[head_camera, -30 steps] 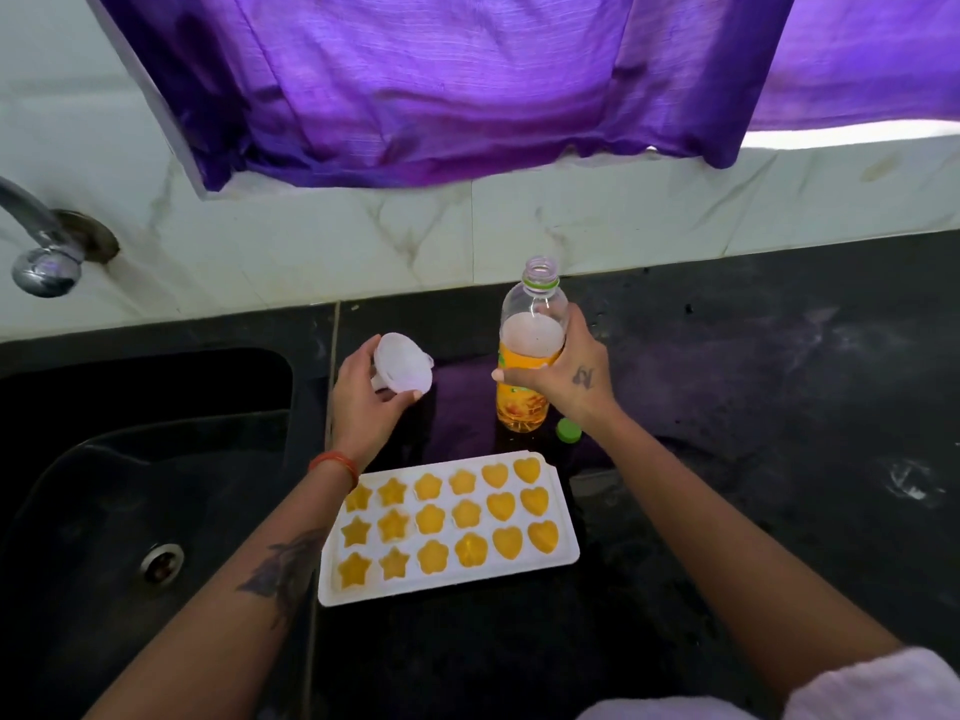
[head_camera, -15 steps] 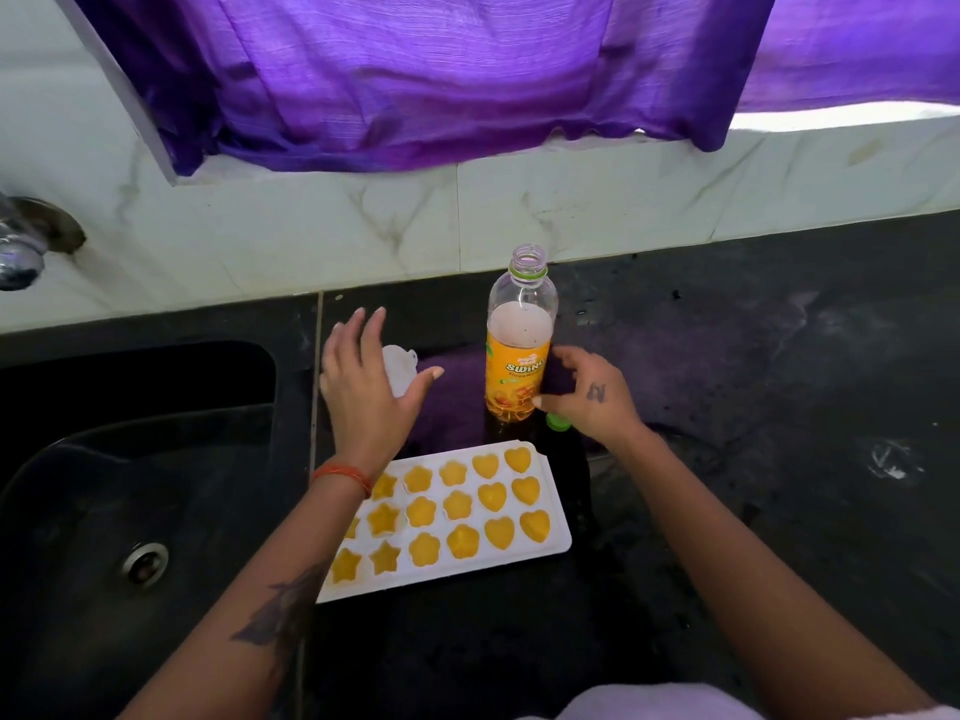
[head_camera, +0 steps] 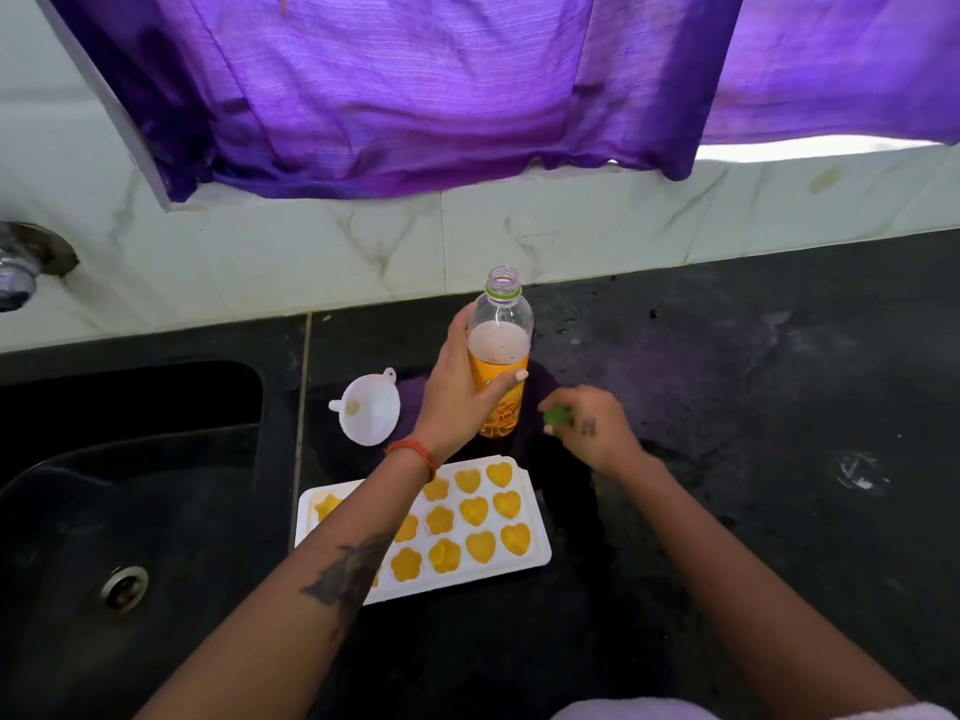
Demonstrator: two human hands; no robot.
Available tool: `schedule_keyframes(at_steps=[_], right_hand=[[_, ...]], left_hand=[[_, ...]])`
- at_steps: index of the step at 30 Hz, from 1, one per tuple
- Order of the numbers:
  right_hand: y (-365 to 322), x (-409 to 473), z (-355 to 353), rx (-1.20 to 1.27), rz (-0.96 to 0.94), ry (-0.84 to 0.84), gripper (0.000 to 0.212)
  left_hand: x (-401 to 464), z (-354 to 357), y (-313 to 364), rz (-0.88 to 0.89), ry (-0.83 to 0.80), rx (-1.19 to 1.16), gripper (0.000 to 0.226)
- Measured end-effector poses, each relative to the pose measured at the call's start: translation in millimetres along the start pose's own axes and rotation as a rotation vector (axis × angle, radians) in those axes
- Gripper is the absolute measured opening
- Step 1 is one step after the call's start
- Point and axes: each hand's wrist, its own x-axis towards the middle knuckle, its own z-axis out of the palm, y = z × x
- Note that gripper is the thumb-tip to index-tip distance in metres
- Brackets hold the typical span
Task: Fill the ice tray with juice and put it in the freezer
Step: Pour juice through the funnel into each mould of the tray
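**Filled tray on a black counter, bottle and cap in hand**

The work surface is a black stone counter (head_camera: 727, 407), faintly speckled and tinged purple near the middle. A pale marble-look tiled wall (head_camera: 311, 252) runs behind it, and a purple curtain (head_camera: 415, 96) hangs over the window above, with a strip of daylight showing at its right edge. A black sink (head_camera: 130, 485) is set into the counter on the left, its metal drain (head_camera: 123, 587) visible, and part of a tap (head_camera: 15, 278) juts from the wall above it.

A white funnel (head_camera: 369, 407) lies on the counter just beside the sink's edge. The white ice tray (head_camera: 535, 537) sits on the counter near the person, its star, flower and heart pockets full of orange juice; the left forearm crosses over its left part and hides several pockets.

The left hand (head_camera: 457, 392) wraps around the uncapped juice bottle (head_camera: 501, 345), which stands upright behind the tray. The right hand (head_camera: 587, 428), just right of the bottle, pinches the green cap (head_camera: 557, 416) in curled fingers.
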Motion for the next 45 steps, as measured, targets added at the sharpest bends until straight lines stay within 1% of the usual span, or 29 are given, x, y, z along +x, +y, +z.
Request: schedule_keyframes(at_steps=[2, 4, 6, 8, 11, 13, 15, 17, 23, 25, 29, 32, 35, 37, 39, 41, 42, 43, 45], right_hand=[[-7, 5, -28, 0.215, 0.012, 0.118, 0.028], [-23, 8, -63, 0.426, -0.028, 0.223, 0.028], [-45, 11, -97, 0.499, -0.124, 0.277, 0.029], [-72, 14, -125, 0.412, -0.272, 0.243, 0.029], [-105, 23, -145, 0.137, -0.476, 0.096, 0.029], [-118, 31, -150, -0.072, -0.56, 0.019, 0.028], [-124, 38, -152, -0.21, -0.6, -0.053, 0.028], [-128, 43, -153, -0.273, -0.624, -0.092, 0.028], [-134, 47, -153, -0.469, -0.714, -0.099, 0.026], [-135, 47, -156, -0.534, -0.753, -0.122, 0.027], [-137, 46, -158, -0.577, -0.796, -0.125, 0.028], [-135, 46, -154, -0.581, -0.708, -0.091, 0.032], [-133, 50, -148, -0.624, -0.634, -0.053, 0.046], [-131, 52, -151, -0.604, -0.571, -0.091, 0.055], [-127, 53, -159, -0.51, -0.524, -0.181, 0.054], [-125, 51, -164, -0.403, -0.564, -0.248, 0.06], [-124, 49, -163, -0.388, -0.61, -0.244, 0.058], [-123, 48, -159, -0.407, -0.654, -0.213, 0.052], [-123, 48, -150, -0.484, -0.674, -0.143, 0.041]], left_hand=[[-2, 0, 0, 0.003, -0.009, -0.016, 0.084], [-2, 0, 1, 0.001, -0.01, -0.019, 0.084], [0, 0, 2, -0.012, -0.01, -0.017, 0.084], [4, -1, 3, -0.028, -0.015, -0.011, 0.085], [9, -2, 9, -0.068, 0.001, 0.015, 0.096], [11, -2, 12, -0.067, 0.029, 0.029, 0.096], [12, -3, 13, -0.062, 0.035, 0.037, 0.091], [13, -4, 12, -0.062, 0.029, 0.037, 0.086], [11, -4, 8, -0.056, 0.03, -0.005, 0.082], [12, -6, 7, -0.073, 0.001, -0.024, 0.083], [16, -12, 4, -0.138, -0.108, -0.105, 0.081], [16, -11, 4, -0.14, -0.098, -0.089, 0.081], [14, -10, 6, -0.126, -0.087, -0.064, 0.083], [16, -13, 7, -0.118, -0.132, -0.052, 0.084], [20, -18, 6, -0.106, -0.165, -0.033, 0.084], [20, -21, 5, -0.108, -0.164, -0.035, 0.085], [18, -20, 4, -0.103, -0.163, -0.05, 0.082], [16, -18, 3, -0.094, -0.159, -0.065, 0.079], [11, -13, 3, -0.077, -0.114, -0.07, 0.077]])
